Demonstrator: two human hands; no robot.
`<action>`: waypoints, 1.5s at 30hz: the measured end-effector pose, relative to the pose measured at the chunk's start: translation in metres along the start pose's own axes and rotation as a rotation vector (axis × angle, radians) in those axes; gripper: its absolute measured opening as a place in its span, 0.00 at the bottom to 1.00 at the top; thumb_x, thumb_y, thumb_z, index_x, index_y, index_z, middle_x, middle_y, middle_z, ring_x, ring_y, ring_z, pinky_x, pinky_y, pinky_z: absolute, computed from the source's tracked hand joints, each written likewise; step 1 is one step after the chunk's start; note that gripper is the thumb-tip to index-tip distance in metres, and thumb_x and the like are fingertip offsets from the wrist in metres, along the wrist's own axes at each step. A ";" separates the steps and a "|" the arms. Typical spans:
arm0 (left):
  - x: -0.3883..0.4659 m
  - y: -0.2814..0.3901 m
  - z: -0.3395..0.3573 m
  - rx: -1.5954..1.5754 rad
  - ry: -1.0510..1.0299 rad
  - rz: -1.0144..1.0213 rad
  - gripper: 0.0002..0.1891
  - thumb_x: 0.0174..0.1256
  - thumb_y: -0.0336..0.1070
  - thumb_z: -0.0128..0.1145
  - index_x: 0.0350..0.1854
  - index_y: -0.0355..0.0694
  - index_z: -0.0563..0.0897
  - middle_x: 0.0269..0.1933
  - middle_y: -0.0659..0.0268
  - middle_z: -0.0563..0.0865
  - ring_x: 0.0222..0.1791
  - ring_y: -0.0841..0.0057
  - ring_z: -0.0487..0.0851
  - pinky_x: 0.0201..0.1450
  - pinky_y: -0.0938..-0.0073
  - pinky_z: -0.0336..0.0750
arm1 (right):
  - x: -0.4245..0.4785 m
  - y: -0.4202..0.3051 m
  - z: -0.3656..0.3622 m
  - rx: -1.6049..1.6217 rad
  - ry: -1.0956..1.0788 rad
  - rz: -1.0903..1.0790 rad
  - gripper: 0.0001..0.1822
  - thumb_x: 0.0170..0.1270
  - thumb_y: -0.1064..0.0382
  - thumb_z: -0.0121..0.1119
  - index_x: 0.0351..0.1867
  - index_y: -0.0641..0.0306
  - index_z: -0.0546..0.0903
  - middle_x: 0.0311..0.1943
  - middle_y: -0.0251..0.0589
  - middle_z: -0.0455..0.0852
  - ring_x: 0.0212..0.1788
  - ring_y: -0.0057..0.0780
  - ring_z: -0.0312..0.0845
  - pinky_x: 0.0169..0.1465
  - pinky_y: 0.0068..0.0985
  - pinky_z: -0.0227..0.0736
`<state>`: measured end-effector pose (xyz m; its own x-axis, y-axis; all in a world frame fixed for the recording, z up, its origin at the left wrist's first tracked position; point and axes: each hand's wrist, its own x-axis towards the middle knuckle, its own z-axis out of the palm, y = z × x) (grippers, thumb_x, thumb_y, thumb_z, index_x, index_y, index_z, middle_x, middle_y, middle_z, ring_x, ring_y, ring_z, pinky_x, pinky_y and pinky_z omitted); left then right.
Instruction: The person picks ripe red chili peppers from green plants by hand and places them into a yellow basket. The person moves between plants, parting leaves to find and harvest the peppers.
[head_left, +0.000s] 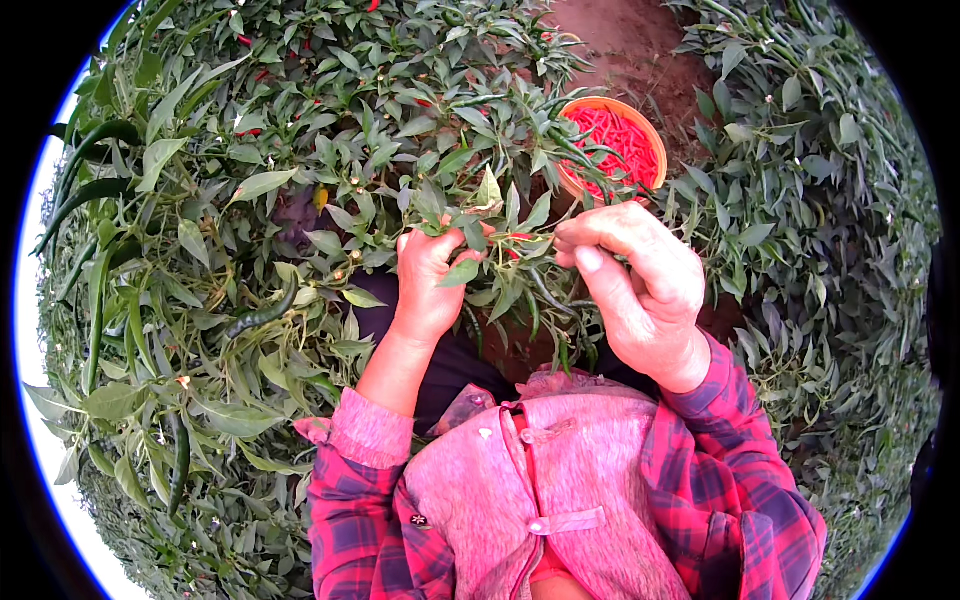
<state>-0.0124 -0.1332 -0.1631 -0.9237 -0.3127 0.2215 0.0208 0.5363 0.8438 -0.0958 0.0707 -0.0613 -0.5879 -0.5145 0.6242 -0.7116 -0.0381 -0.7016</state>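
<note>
My left hand (435, 277) is curled in among the leaves of a chili plant, its fingertips partly hidden by foliage. It appears to grip a leafy branch (480, 225) there. To its right, my right hand (641, 285) is raised, with thumb and fingers bent close together. Whether a stem lies between those fingertips is unclear. A red chili pepper (521, 237) shows between my two hands, just left of the right fingertips. Below it hang several green chili peppers (551, 292) on the plant.
Beyond my right hand, an orange bucket (660, 142) holds many picked red chilies (611, 139), with leaves overhanging its left side. Reddish soil (626, 45) runs between the plant rows. Dense chili plants (817, 165) stand on the right. Long green chilies (94, 195) hang at far left.
</note>
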 end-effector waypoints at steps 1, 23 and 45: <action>0.002 0.000 0.000 -0.079 -0.004 -0.035 0.10 0.52 0.30 0.67 0.39 0.44 0.89 0.42 0.65 0.87 0.43 0.68 0.83 0.49 0.67 0.72 | -0.004 -0.006 -0.001 0.041 -0.079 -0.038 0.11 0.54 0.79 0.59 0.39 0.70 0.83 0.31 0.45 0.85 0.32 0.39 0.83 0.37 0.29 0.79; -0.006 0.006 -0.008 -0.320 -0.124 -0.142 0.07 0.57 0.35 0.62 0.37 0.42 0.86 0.39 0.66 0.88 0.44 0.70 0.82 0.55 0.69 0.64 | -0.024 0.040 0.012 -0.260 -0.601 0.251 0.14 0.54 0.70 0.60 0.44 0.66 0.82 0.35 0.46 0.80 0.39 0.46 0.80 0.41 0.38 0.77; -0.012 0.005 -0.008 0.205 -0.120 0.125 0.14 0.51 0.36 0.70 0.42 0.47 0.87 0.46 0.66 0.87 0.50 0.65 0.78 0.56 0.67 0.61 | -0.033 0.068 0.043 -0.383 -0.465 0.008 0.07 0.53 0.70 0.57 0.35 0.64 0.79 0.33 0.45 0.79 0.38 0.46 0.80 0.40 0.43 0.76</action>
<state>0.0015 -0.1333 -0.1573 -0.9577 -0.1455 0.2481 0.0709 0.7164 0.6940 -0.1080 0.0484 -0.1440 -0.4253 -0.8374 0.3433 -0.8466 0.2341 -0.4779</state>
